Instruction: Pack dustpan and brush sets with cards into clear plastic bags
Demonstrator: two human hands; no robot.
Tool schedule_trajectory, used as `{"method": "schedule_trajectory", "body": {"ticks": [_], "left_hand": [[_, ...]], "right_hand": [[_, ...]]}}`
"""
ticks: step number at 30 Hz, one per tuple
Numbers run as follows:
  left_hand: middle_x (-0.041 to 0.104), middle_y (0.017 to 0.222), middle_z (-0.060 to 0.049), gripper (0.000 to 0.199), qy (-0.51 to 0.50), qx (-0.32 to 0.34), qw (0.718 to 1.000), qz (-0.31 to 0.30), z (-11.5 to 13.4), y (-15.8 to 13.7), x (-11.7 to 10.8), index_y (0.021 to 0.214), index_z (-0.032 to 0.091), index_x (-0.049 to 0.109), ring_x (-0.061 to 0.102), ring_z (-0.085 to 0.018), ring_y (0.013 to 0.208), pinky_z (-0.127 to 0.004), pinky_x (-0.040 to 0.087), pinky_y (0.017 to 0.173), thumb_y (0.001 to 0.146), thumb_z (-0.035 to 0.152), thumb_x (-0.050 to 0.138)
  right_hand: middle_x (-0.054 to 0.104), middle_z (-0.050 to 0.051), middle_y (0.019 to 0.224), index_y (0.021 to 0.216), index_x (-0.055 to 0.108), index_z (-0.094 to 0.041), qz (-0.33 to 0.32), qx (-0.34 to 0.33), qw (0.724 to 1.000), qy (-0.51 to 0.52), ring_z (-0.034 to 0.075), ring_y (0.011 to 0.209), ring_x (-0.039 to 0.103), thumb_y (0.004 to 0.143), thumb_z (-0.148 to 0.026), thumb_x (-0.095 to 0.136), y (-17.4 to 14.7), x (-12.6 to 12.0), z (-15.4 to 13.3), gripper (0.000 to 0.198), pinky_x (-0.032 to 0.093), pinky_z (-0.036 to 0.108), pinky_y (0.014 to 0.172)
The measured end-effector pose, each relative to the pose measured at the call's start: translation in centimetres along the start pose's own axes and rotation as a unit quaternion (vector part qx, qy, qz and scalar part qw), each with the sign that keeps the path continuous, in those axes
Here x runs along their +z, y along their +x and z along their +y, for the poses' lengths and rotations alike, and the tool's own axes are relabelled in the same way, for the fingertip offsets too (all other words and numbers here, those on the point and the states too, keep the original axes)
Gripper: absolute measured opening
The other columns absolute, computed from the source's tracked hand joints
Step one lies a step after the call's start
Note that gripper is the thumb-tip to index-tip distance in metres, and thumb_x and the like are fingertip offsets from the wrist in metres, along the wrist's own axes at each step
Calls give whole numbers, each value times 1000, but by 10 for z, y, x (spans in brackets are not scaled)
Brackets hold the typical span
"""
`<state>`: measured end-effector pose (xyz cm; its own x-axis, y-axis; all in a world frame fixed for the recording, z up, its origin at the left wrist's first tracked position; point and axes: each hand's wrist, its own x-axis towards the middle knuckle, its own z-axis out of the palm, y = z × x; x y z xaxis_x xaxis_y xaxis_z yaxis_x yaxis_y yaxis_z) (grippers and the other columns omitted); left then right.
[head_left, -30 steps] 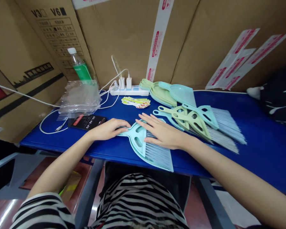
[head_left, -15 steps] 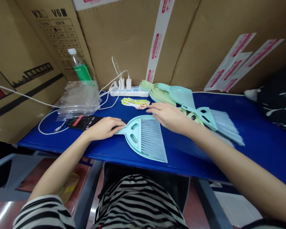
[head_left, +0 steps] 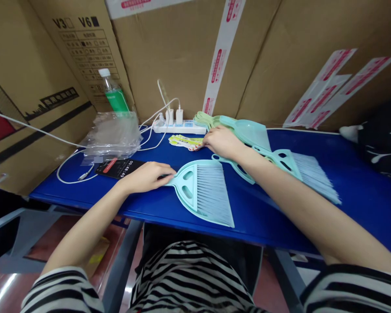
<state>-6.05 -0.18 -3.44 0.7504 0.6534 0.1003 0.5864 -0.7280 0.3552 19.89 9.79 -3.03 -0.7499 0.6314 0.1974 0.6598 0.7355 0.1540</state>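
Observation:
My left hand (head_left: pixel 151 177) is closed around the handle end of a light-blue dustpan (head_left: pixel 179 198), which lies flat on the table. A matching brush (head_left: pixel 210 193) rests in the pan with its pale bristles pointing right. My right hand (head_left: pixel 222 141) reaches past the dustpan, its fingertips pinched at the right end of a small fan of yellow-green and white printed cards (head_left: pixel 184 141). Whether it grips one card or several is hidden. Beyond my right wrist lie another light-blue dustpan (head_left: pixel 252 130), green dustpans and a light-blue brush (head_left: pixel 314 174).
On the blue table (head_left: pixel 117 204) a phone (head_left: pixel 117 167) lies left of my left hand. Clear plastic bags (head_left: pixel 111 137) and a green-labelled bottle (head_left: pixel 115 98) stand behind it. A power strip (head_left: pixel 179 127) with white cables runs along the cardboard wall (head_left: pixel 169 52). A dark bag (head_left: pixel 382 139) sits at far right.
My right hand has moved back and closed its fingers at the cards. My left hand keeps its hold on the dustpan handle. The view has shifted slightly.

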Motion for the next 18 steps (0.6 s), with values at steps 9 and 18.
{"method": "schedule_trajectory", "body": {"ticks": [9, 18], "left_hand": [[73, 92, -6, 31, 4, 2, 1000, 0, 0, 1, -1, 101, 16, 71, 67, -15, 79, -22, 46, 73, 99, 26, 41], [74, 95, -6, 32, 14, -13, 1000, -6, 0, 0, 0, 104, 18, 71, 67, -15, 82, -23, 47, 75, 99, 28, 41]], "right_hand": [[72, 12, 77, 85, 71, -16, -27, 17, 998, -53, 24, 73, 64, 88, -14, 52, -7, -13, -6, 19, 38, 38, 78], [70, 8, 79, 83, 69, -21, 62, -51, 997, -15, 22, 75, 59, 93, -16, 42, -30, -27, -9, 30, 38, 35, 75]]}}
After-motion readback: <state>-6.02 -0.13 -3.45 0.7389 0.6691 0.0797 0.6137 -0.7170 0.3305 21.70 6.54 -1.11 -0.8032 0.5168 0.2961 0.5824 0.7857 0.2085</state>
